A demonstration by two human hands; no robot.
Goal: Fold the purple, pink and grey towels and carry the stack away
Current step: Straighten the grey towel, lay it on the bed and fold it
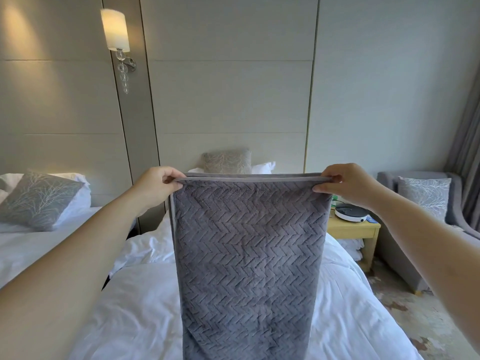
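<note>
A grey towel [248, 261] with a herringbone texture hangs straight down in front of me over the white bed [135, 307]. My left hand [158, 184] pinches its top left corner. My right hand [345, 183] pinches the top right corner, so the top edge is stretched level between them. The towel's lower end runs out of the bottom of the view. No purple or pink towel is in view.
A second bed with a grey patterned cushion [39, 200] lies at the left. A wooden side table [353, 229] with a round white device [350, 211] stands right of the bed, and a grey armchair [428, 201] beyond it. A wall lamp [115, 31] glows at upper left.
</note>
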